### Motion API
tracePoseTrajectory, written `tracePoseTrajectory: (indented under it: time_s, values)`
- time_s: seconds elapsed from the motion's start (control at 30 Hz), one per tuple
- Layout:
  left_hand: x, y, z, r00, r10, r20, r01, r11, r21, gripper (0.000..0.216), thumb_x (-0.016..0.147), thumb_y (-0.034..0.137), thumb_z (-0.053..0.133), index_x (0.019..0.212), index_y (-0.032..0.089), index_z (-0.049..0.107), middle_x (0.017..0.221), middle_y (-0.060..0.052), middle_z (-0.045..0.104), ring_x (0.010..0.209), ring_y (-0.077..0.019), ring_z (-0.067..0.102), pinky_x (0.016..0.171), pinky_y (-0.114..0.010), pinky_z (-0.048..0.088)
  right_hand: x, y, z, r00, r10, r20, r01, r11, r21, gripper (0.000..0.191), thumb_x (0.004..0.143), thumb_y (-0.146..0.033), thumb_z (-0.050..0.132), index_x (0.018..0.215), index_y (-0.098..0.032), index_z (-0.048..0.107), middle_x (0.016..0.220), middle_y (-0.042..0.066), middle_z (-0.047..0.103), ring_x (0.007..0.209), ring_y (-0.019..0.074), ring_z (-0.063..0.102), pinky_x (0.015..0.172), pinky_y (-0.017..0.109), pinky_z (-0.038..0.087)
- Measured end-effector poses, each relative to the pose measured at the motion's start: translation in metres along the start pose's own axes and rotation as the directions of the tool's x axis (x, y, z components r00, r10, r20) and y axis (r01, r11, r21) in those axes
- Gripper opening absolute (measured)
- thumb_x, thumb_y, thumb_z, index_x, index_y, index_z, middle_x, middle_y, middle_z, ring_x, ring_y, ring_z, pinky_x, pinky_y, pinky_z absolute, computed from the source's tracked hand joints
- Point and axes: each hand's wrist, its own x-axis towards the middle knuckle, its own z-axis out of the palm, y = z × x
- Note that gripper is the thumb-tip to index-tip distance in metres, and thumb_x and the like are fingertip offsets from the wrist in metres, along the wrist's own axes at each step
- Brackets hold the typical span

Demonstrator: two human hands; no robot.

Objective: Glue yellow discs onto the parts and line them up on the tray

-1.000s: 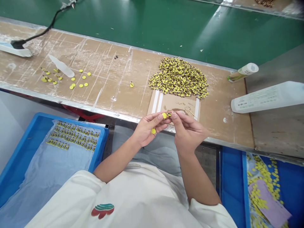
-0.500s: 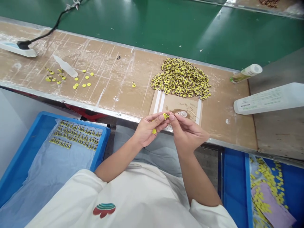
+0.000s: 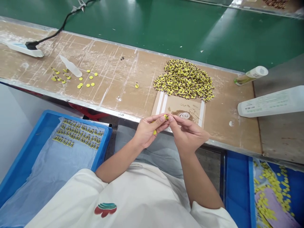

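Between the fingertips of both hands is a small yellow-and-black figure, too small to make out fully. My left hand pinches it from the left, and a yellow disc shows against its lower fingers. My right hand closes thumb and fingers on the piece from the right. Just beyond the hands lies a cardboard sheet with white tape strips, bearing a clear round dish on a wet stain and a thin stick. A heap of yellow-and-black pieces sits behind it.
Loose yellow discs and a white squeeze bottle lie at left on the bench, near a power strip. Two bottles lie right. Blue trays hold rows of figures and yellow discs.
The view has shifted slightly, so the bench things appear a little further right. Both hands keep nearly the same pinch on the small figure.
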Motion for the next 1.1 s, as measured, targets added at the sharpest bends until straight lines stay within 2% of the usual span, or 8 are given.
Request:
tracePoseTrajectory:
  time_s: [0.2, 0.33, 0.6, 0.83, 1.1]
  values:
    - [-0.009, 0.004, 0.001, 0.997, 0.063, -0.05, -0.06, 0.997, 0.049, 0.03, 0.068, 0.029, 0.081, 0.094, 0.016, 0.076, 0.109, -0.009, 0.073, 0.102, -0.0211, 0.069, 0.094, -0.031, 0.054, 0.0, 0.006, 0.004, 0.997, -0.047, 0.056, 0.049, 0.998, -0.027, 0.014, 0.073, -0.022, 0.079, 0.086, -0.022, 0.075, 0.091, 0.004, 0.075, 0.085, 0.0231, 0.073, 0.083, 0.043, 0.062]
    - [-0.013, 0.007, -0.001, 0.995, 0.091, -0.048, -0.086, 0.992, 0.092, 0.031, 0.067, 0.029, 0.081, 0.096, 0.017, 0.076, 0.113, -0.01, 0.071, 0.109, -0.0238, 0.066, 0.097, -0.033, 0.052, -0.001, 0.008, 0.008, 0.998, -0.039, 0.049, 0.04, 0.999, -0.021, 0.015, 0.071, -0.024, 0.079, 0.085, -0.022, 0.074, 0.089, 0.004, 0.075, 0.081, 0.0219, 0.073, 0.078, 0.04, 0.063]
    - [-0.013, 0.013, -0.009, 0.994, 0.095, -0.047, -0.087, 0.984, 0.157, 0.031, 0.068, 0.03, 0.081, 0.095, 0.017, 0.076, 0.116, -0.01, 0.07, 0.097, -0.0195, 0.07, 0.092, -0.031, 0.055, 0.0, 0.008, 0.017, 0.993, 0.099, 0.069, -0.103, 0.992, 0.066, 0.015, 0.07, -0.025, 0.08, 0.083, -0.018, 0.075, 0.085, 0.004, 0.076, 0.071, 0.0189, 0.073, 0.07, 0.033, 0.064]
    - [-0.014, 0.013, -0.015, 0.988, 0.13, -0.089, -0.119, 0.986, 0.121, 0.035, 0.064, 0.031, 0.083, 0.095, 0.016, 0.076, 0.11, -0.01, 0.072, 0.1, -0.0217, 0.069, 0.095, -0.035, 0.053, -0.002, 0.013, 0.025, 0.989, 0.119, 0.086, -0.125, 0.99, 0.064, 0.019, 0.068, -0.028, 0.082, 0.082, -0.018, 0.075, 0.082, 0.005, 0.076, 0.071, 0.0198, 0.073, 0.071, 0.034, 0.064]
    - [-0.011, 0.016, -0.022, 0.973, 0.186, -0.14, -0.174, 0.98, 0.091, 0.031, 0.067, 0.028, 0.082, 0.094, 0.015, 0.076, 0.106, -0.009, 0.074, 0.095, -0.0197, 0.07, 0.094, -0.034, 0.054, -0.003, 0.017, 0.038, 0.992, 0.073, 0.102, -0.077, 0.996, 0.042, 0.016, 0.068, -0.025, 0.082, 0.081, -0.018, 0.076, 0.081, 0.004, 0.076, 0.07, 0.0189, 0.073, 0.073, 0.032, 0.062]
